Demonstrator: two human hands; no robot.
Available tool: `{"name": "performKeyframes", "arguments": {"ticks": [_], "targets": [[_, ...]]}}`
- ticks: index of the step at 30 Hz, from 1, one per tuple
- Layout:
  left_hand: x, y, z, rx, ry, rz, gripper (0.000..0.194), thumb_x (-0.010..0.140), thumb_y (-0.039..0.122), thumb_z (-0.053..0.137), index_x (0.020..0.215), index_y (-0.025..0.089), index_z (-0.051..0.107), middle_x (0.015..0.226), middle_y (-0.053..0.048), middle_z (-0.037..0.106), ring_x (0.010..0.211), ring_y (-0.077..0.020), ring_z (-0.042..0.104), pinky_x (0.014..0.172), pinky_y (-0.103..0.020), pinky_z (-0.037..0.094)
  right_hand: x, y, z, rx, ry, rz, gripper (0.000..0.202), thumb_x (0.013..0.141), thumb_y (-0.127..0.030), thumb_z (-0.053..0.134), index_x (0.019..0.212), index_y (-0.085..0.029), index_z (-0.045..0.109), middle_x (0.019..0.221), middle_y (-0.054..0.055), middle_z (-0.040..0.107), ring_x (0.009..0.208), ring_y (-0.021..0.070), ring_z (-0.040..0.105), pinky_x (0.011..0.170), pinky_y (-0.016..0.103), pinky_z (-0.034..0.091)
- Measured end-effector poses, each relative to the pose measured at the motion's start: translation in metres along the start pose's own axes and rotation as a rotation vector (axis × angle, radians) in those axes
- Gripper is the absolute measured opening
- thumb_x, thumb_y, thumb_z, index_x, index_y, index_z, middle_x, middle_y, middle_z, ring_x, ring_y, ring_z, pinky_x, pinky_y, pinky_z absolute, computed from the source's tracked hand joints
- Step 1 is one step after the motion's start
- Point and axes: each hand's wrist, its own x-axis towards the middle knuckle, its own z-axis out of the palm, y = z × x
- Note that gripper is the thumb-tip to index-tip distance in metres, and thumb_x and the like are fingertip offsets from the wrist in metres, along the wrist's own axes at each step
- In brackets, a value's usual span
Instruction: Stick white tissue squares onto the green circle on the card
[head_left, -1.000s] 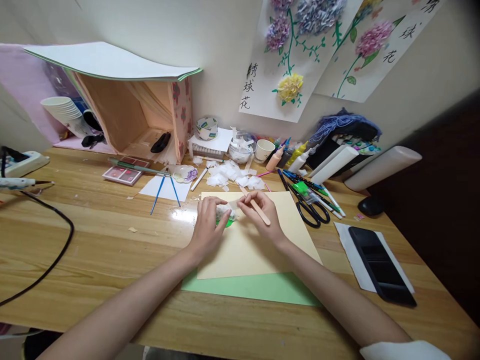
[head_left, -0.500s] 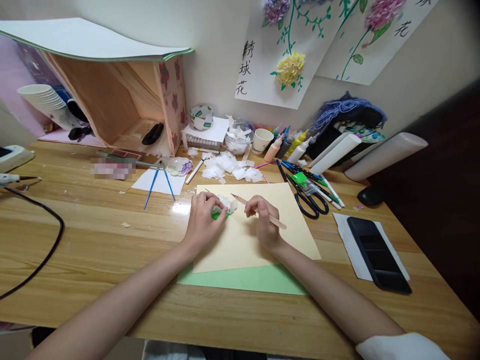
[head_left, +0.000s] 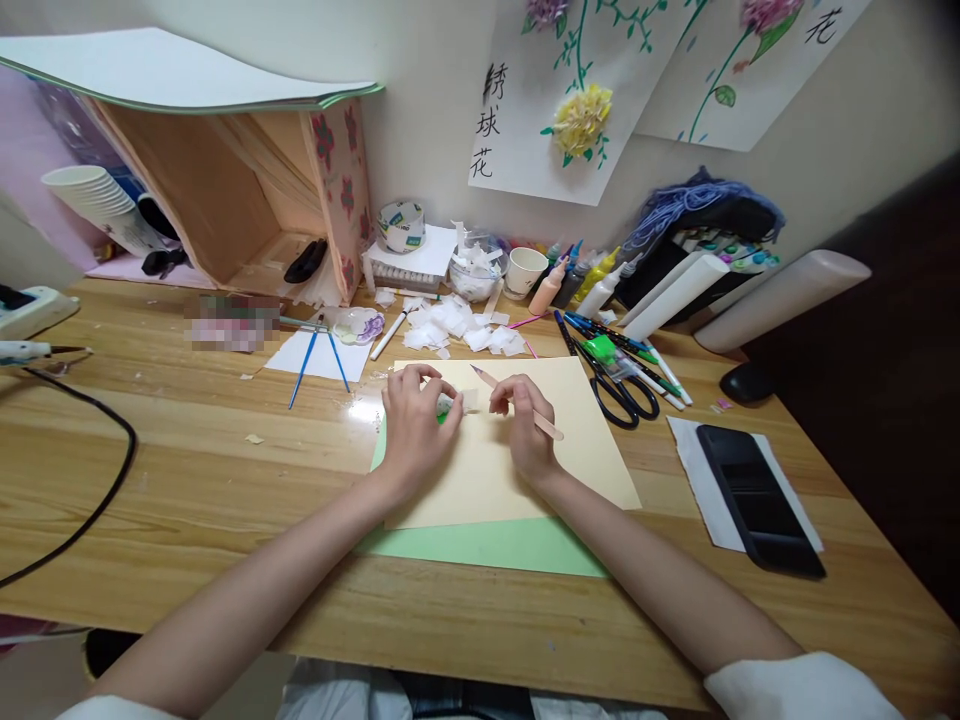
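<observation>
My left hand (head_left: 416, 425) rests at the upper left of a cream sheet of paper (head_left: 570, 470). Its thumb and forefinger close on a small white paper piece (head_left: 470, 401). White bits and a green patch (head_left: 444, 408) show between those fingers, mostly hidden by the hand. Over the same sheet, my right hand (head_left: 529, 430) is closed around a slim pale wooden stick (head_left: 547, 427) with a dark pointed tip, like a pencil. The tip points up and left, near the white paper piece but apart from it. A green sheet (head_left: 495, 548) lies beneath the cream one.
Behind the sheets lie torn white paper pieces (head_left: 450, 325), a paper cup (head_left: 525, 272) and paint bottles (head_left: 551, 288). Black scissors (head_left: 622, 400) and several pens are at the right, with a black tray (head_left: 757, 500) beyond. An open box (head_left: 341, 200) stands back left.
The white paper piece now sticks out further right of my left fingertips. My right hand still holds the stick, its tip slightly higher. The whole view has shifted a little.
</observation>
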Motion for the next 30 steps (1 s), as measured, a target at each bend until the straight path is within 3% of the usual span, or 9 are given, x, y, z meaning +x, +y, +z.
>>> {"name": "performKeyframes", "arguments": {"ticks": [8, 13, 19, 30], "targets": [[-0.009, -0.009, -0.014, -0.083, -0.107, -0.157, 0.016, 0.081, 0.036, 0.057, 0.076, 0.022, 0.063, 0.099, -0.006, 0.053, 0.099, -0.0252, 0.043, 0.085, -0.041, 0.035, -0.010, 0.002, -0.005, 0.010, -0.127, -0.106, 0.052, 0.094, -0.047, 0.026, 0.053, -0.022, 0.047, 0.052, 0.001, 0.047, 0.051, 0.0143, 0.044, 0.055, 0.031, 0.036], [-0.008, -0.010, -0.010, -0.042, -0.083, -0.154, 0.016, 0.080, 0.036, 0.058, 0.076, 0.021, 0.063, 0.098, -0.007, 0.052, 0.097, -0.0259, 0.043, 0.084, -0.041, 0.035, -0.011, 0.001, -0.004, -0.089, -0.233, -0.160, 0.051, 0.095, -0.045, 0.024, 0.055, -0.023, 0.046, 0.052, 0.001, 0.047, 0.050, 0.0143, 0.044, 0.056, 0.031, 0.039], [-0.007, -0.011, -0.008, -0.014, -0.090, -0.157, 0.015, 0.080, 0.035, 0.057, 0.075, 0.021, 0.061, 0.098, -0.007, 0.052, 0.098, -0.0268, 0.043, 0.085, -0.042, 0.035, -0.008, 0.002, -0.002, -0.151, -0.273, -0.198, 0.046, 0.096, -0.038, 0.025, 0.058, -0.023, 0.046, 0.055, 0.001, 0.047, 0.054, 0.0147, 0.047, 0.059, 0.030, 0.040], [-0.009, -0.024, -0.001, -0.097, 0.006, -0.239, 0.006, 0.087, 0.026, 0.041, 0.087, 0.020, 0.044, 0.096, -0.007, 0.049, 0.099, -0.0251, 0.043, 0.090, -0.044, 0.036, -0.002, -0.002, 0.004, -0.263, -0.304, -0.111, 0.049, 0.097, -0.043, 0.023, 0.057, -0.023, 0.044, 0.054, 0.000, 0.049, 0.054, 0.0146, 0.049, 0.060, 0.029, 0.040]]}}
